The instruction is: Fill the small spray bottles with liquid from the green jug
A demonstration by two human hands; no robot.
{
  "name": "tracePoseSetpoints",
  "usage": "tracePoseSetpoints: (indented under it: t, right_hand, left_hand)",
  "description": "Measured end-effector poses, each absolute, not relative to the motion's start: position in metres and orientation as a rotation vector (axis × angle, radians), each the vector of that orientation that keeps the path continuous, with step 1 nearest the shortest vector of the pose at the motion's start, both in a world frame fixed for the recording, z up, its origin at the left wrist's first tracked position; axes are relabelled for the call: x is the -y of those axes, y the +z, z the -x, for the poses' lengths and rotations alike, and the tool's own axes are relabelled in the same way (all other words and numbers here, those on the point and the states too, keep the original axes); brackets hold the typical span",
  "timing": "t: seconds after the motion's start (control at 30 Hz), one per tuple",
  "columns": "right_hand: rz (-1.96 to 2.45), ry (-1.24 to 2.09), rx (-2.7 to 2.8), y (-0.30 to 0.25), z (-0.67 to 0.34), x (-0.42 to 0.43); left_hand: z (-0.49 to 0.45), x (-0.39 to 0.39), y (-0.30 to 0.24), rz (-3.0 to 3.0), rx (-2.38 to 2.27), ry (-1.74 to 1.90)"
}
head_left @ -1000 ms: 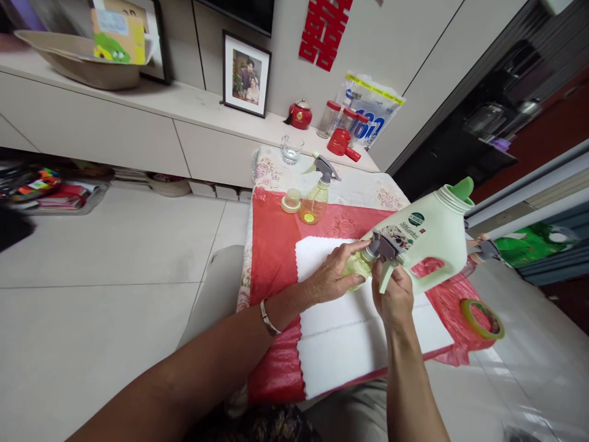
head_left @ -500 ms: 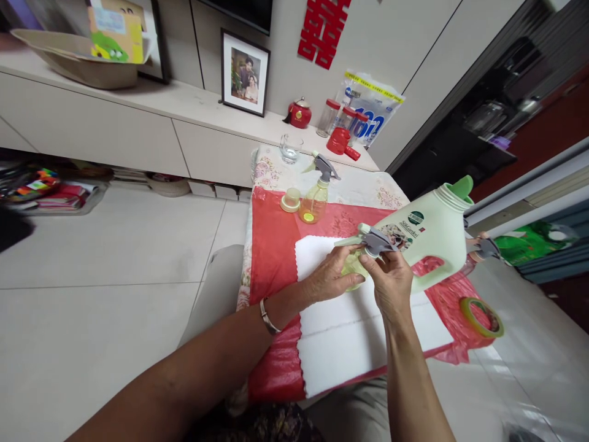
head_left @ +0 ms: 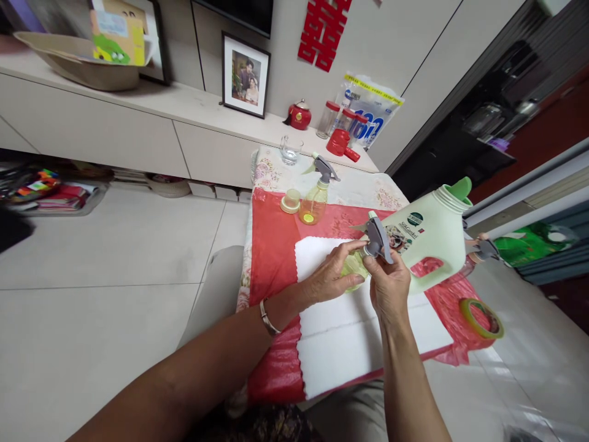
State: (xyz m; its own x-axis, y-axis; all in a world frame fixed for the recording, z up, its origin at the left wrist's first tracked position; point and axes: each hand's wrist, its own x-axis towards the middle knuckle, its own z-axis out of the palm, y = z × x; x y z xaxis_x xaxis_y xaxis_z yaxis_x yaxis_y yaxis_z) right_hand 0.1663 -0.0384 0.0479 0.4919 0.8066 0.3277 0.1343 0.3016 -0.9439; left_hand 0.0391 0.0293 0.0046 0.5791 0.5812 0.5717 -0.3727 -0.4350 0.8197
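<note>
My left hand [head_left: 332,274] is wrapped round a yellowish clear spray bottle [head_left: 353,267] above a white cloth [head_left: 340,344]. The fingers of my right hand [head_left: 390,281] grip the bottle's neck, just under the grey trigger head [head_left: 377,238]. My fingers hide much of the bottle and its collar. Right behind the hands stands a large pale green jug [head_left: 427,236] with a green spout, its handle towards me. A second spray bottle [head_left: 315,202] with a little yellow liquid stands upright further back, beside a pale cap-like piece [head_left: 290,201].
Red plastic sheeting [head_left: 271,264] covers much of the table. A roll of tape [head_left: 481,318] lies at the right edge, and another spray bottle [head_left: 469,261] is partly hidden behind the jug. At the back stand a glass cup [head_left: 291,151] and a red scoop-like piece [head_left: 339,142].
The grey trigger head has turned on the bottle's neck, its nozzle swinging round to point more away from me. My right hand has turned with it; my left hand stays nearly still.
</note>
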Motion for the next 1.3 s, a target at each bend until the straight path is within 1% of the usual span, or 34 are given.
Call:
tracePoseSetpoints:
  t: [0.2, 0.47, 0.67, 0.93, 1.13, 1.3]
  right_hand:
    - [1.191, 0.649, 1.035, 0.053, -0.164, 0.041]
    - [1.213, 0.549, 0.999, 0.051, -0.164, 0.039]
    - [1.205, 0.710, 1.064, 0.057, -0.164, 0.042]
    - [1.197, 0.581, 0.923, 0.044, -0.160, 0.034]
    - [1.202, 0.668, 0.989, 0.046, -0.159, 0.037]
    - [1.200, 0.656, 0.976, 0.046, -0.160, 0.036]
  left_hand:
    - [-0.039, -0.029, 0.004, -1.700, -0.193, 1.065]
    - [-0.040, -0.028, 0.007, -1.608, -0.110, 1.080]
    - [-0.040, -0.028, 0.009, -1.571, -0.102, 1.050]
    - [-0.040, -0.028, 0.006, -1.532, -0.160, 1.031]
    - [-0.040, -0.028, 0.009, -1.530, -0.161, 1.027]
    - [-0.039, -0.028, 0.008, -1.530, -0.200, 0.991]
